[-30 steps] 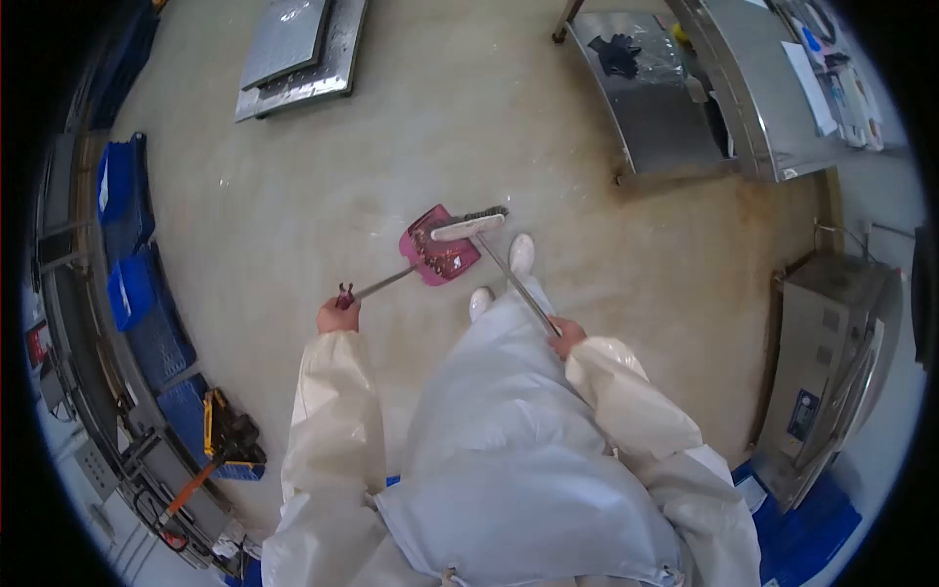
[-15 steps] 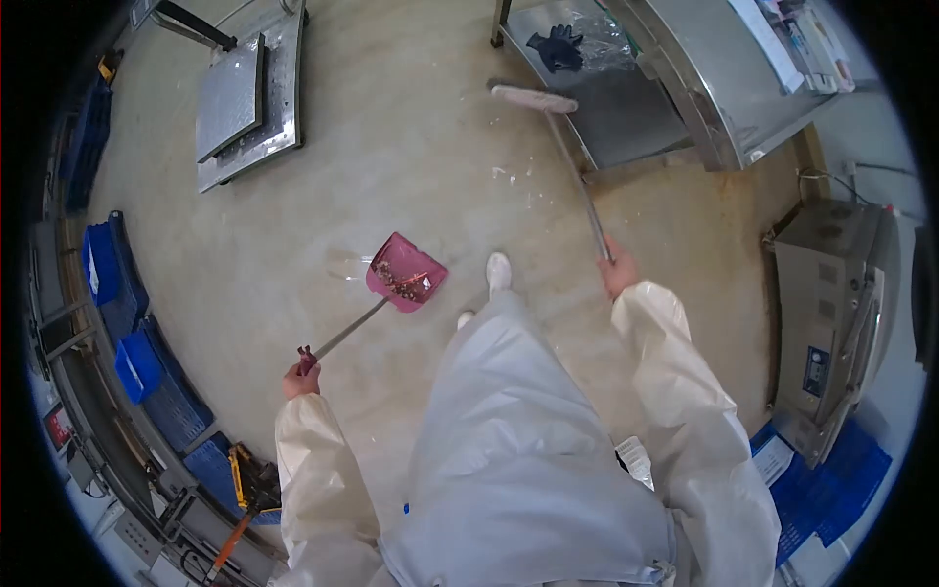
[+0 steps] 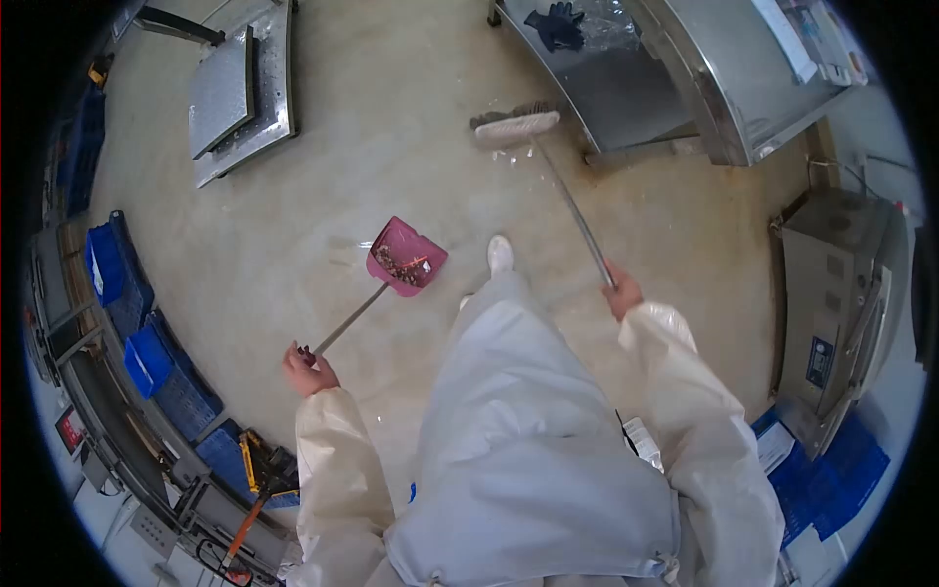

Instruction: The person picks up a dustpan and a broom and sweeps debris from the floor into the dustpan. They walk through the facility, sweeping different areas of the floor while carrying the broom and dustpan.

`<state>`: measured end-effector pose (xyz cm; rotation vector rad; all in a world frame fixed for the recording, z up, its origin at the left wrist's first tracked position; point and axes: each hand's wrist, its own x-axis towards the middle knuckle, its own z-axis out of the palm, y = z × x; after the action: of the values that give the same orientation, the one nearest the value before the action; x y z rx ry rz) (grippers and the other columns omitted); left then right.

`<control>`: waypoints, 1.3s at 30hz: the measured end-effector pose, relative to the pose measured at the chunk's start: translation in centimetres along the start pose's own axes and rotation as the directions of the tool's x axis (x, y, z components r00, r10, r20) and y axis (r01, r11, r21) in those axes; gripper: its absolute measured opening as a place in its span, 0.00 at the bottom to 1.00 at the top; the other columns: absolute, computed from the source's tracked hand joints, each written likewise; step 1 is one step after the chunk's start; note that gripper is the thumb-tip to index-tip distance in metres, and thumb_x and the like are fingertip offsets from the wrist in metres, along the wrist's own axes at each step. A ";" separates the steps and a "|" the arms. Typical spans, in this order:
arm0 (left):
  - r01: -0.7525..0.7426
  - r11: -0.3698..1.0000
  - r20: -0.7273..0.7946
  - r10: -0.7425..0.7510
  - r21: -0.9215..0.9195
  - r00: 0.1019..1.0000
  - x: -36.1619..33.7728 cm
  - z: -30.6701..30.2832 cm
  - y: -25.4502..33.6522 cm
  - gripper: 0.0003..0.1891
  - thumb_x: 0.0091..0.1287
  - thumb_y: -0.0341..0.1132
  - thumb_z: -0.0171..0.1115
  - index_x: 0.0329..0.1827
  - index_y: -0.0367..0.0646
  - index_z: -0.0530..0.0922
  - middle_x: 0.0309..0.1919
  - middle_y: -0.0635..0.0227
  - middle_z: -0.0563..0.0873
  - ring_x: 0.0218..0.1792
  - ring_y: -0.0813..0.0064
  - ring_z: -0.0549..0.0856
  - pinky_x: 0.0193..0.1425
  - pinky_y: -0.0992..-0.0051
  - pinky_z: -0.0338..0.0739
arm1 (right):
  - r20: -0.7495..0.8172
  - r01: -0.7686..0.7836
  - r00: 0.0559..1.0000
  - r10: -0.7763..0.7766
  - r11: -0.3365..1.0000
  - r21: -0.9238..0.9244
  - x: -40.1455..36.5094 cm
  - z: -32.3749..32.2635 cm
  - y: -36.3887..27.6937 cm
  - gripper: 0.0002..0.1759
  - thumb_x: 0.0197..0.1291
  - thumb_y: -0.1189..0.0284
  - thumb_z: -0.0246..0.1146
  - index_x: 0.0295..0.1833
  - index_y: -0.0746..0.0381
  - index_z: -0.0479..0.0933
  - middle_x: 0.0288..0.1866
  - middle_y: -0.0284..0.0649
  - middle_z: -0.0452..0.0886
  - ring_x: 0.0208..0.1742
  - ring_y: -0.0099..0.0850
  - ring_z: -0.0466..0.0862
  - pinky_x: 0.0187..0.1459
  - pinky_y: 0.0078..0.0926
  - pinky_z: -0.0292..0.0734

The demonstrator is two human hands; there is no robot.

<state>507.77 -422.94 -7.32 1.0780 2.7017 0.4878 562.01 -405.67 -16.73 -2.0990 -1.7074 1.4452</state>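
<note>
My left hand (image 3: 310, 371) grips the top end of the long handle of a pink dustpan (image 3: 406, 256), which lies on the floor left of my white boots (image 3: 500, 255) with small brown and orange debris inside. In my right hand (image 3: 622, 291) is the end of a grey broom handle. The broom head (image 3: 516, 129), pale on top with dark bristles, is on the floor ahead, close to the low steel shelf. Small white scraps lie on the floor just beside the bristles.
A steel platform scale (image 3: 227, 98) stands at the upper left. At the upper right a steel table (image 3: 743, 59) has black gloves (image 3: 557, 26) on its lower shelf. Blue crates (image 3: 183, 367) line the left side. A steel machine (image 3: 827, 293) stands at the right.
The broom head has moved down and slightly left, off the shelf's edge, with scraps now beside it. My left hand has shifted slightly right, its fingers looser on the dustpan handle.
</note>
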 end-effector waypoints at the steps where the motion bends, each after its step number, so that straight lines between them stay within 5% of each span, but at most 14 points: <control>1: -0.026 1.000 0.045 0.026 0.008 0.999 -0.6 -0.4 2.4 0.27 0.46 0.26 0.57 0.53 0.37 0.64 0.47 0.53 0.67 0.45 0.57 0.72 0.49 0.66 0.67 | 0.014 -0.019 1.000 0.019 0.999 0.031 -1.9 1.0 1.5 0.30 0.50 0.74 0.55 0.61 0.48 0.59 0.21 0.35 0.65 0.19 0.26 0.66 0.21 0.23 0.62; 2: -0.082 0.994 0.045 0.079 0.070 0.996 -1.3 -0.1 3.3 0.27 0.46 0.25 0.57 0.53 0.37 0.64 0.47 0.53 0.67 0.46 0.56 0.71 0.50 0.65 0.66 | 0.028 -0.039 0.999 0.037 0.997 0.061 -3.8 2.0 3.0 0.29 0.51 0.73 0.54 0.61 0.45 0.59 0.11 0.31 0.64 0.10 0.20 0.63 0.11 0.21 0.61; 8: -0.246 0.965 0.166 0.230 0.086 0.959 -4.3 1.6 5.2 0.26 0.44 0.24 0.57 0.51 0.38 0.65 0.45 0.53 0.68 0.49 0.54 0.68 0.53 0.63 0.62 | 0.224 -0.551 0.832 0.508 0.803 0.225 -9.0 6.7 5.5 0.30 0.50 0.73 0.56 0.61 0.44 0.60 0.12 0.32 0.65 0.10 0.21 0.63 0.12 0.21 0.62; 12: -0.139 0.988 0.255 0.116 0.073 0.960 -6.2 2.3 4.9 0.26 0.42 0.22 0.57 0.49 0.38 0.66 0.45 0.54 0.69 0.48 0.55 0.68 0.53 0.65 0.63 | 0.067 -0.196 0.978 0.199 0.979 -0.052 -7.7 10.6 11.9 0.30 0.49 0.74 0.56 0.60 0.45 0.60 0.24 0.40 0.75 0.23 0.29 0.75 0.27 0.25 0.71; 16: -0.163 0.981 0.325 0.121 0.105 0.938 -7.1 2.8 5.1 0.25 0.42 0.22 0.58 0.47 0.39 0.67 0.44 0.55 0.69 0.47 0.57 0.70 0.52 0.66 0.65 | 0.103 -0.239 0.963 0.249 0.966 -0.095 -1.6 10.4 11.0 0.31 0.47 0.74 0.57 0.60 0.45 0.60 0.42 0.47 0.76 0.41 0.35 0.77 0.44 0.26 0.70; 19: -0.157 0.982 0.366 0.107 0.108 0.924 -6.7 3.5 6.2 0.23 0.42 0.22 0.58 0.46 0.40 0.68 0.44 0.56 0.70 0.47 0.58 0.70 0.51 0.67 0.66 | 0.149 -0.305 0.935 0.323 0.944 -0.128 6.3 8.4 7.3 0.31 0.48 0.72 0.57 0.60 0.44 0.61 0.32 0.45 0.77 0.31 0.34 0.78 0.35 0.30 0.71; 20: -0.180 0.978 0.370 0.129 0.107 0.920 -6.6 4.1 6.1 0.23 0.42 0.22 0.58 0.45 0.40 0.69 0.43 0.56 0.70 0.47 0.59 0.70 0.50 0.67 0.66 | 0.079 -0.094 0.991 0.110 0.979 -0.181 8.9 8.6 8.1 0.30 0.48 0.71 0.56 0.60 0.43 0.61 0.27 0.44 0.76 0.26 0.32 0.76 0.30 0.31 0.70; 21: -0.200 0.974 0.373 0.148 0.104 0.916 -6.5 4.4 6.2 0.23 0.42 0.22 0.58 0.45 0.40 0.69 0.43 0.57 0.70 0.47 0.59 0.71 0.50 0.67 0.66 | 0.050 -0.161 0.984 0.171 0.973 -0.165 11.0 7.8 6.9 0.30 0.48 0.70 0.57 0.60 0.43 0.61 0.26 0.45 0.76 0.24 0.32 0.75 0.29 0.32 0.69; 24: -0.163 0.985 0.384 0.129 0.058 0.914 -5.7 4.9 7.3 0.21 0.42 0.22 0.59 0.44 0.40 0.70 0.43 0.56 0.70 0.47 0.59 0.71 0.50 0.67 0.66 | 0.159 -0.163 0.969 0.190 0.972 -0.167 11.7 3.4 3.4 0.29 0.49 0.70 0.57 0.59 0.45 0.61 0.36 0.46 0.77 0.35 0.37 0.78 0.38 0.30 0.71; 26: -0.197 0.979 0.362 0.170 0.041 0.917 -5.0 5.0 7.7 0.21 0.42 0.22 0.58 0.43 0.40 0.70 0.43 0.56 0.70 0.46 0.59 0.71 0.50 0.67 0.66 | 0.073 -0.054 0.996 0.054 0.999 -0.001 9.4 4.2 7.3 0.29 0.49 0.72 0.56 0.60 0.48 0.60 0.48 0.46 0.73 0.49 0.38 0.74 0.50 0.28 0.68; 27: -0.211 0.977 0.352 0.187 0.032 0.917 -4.9 5.0 7.7 0.20 0.42 0.22 0.58 0.43 0.40 0.70 0.42 0.56 0.70 0.46 0.59 0.71 0.50 0.67 0.66 | 0.160 -0.119 0.977 0.140 0.984 -0.136 7.1 3.4 7.3 0.30 0.50 0.74 0.55 0.61 0.49 0.58 0.56 0.44 0.67 0.57 0.38 0.67 0.56 0.27 0.62; 29: -0.185 0.983 0.344 0.169 0.012 0.923 -5.2 5.0 7.5 0.20 0.43 0.23 0.58 0.43 0.41 0.70 0.42 0.57 0.70 0.46 0.59 0.71 0.50 0.68 0.66 | 0.108 -0.052 0.992 0.060 0.996 -0.076 0.1 3.5 9.7 0.30 0.51 0.75 0.53 0.61 0.52 0.56 0.55 0.45 0.68 0.56 0.38 0.68 0.55 0.27 0.64; 34: -0.144 0.988 0.414 0.108 0.057 0.904 -8.4 5.7 4.2 0.18 0.44 0.24 0.58 0.41 0.42 0.72 0.37 0.62 0.73 0.40 0.64 0.74 0.45 0.71 0.69 | 0.103 -0.300 0.946 0.308 0.950 -0.085 -15.8 5.8 15.6 0.32 0.50 0.73 0.55 0.62 0.47 0.56 0.48 0.49 0.73 0.49 0.43 0.73 0.50 0.30 0.68; 39: 0.137 0.990 0.587 -0.089 -0.039 0.805 -13.7 7.4 -1.2 0.15 0.46 0.28 0.59 0.39 0.42 0.73 0.24 0.66 0.77 0.27 0.69 0.78 0.33 0.73 0.73 | 0.163 -0.514 0.790 0.591 0.783 -0.351 -15.6 8.3 15.2 0.31 0.49 0.72 0.55 0.61 0.45 0.58 0.42 0.50 0.75 0.45 0.45 0.75 0.47 0.33 0.70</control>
<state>519.02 -431.55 -13.83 0.8562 2.1580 0.1906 568.27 -427.73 -20.68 -2.8793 -1.5101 1.7783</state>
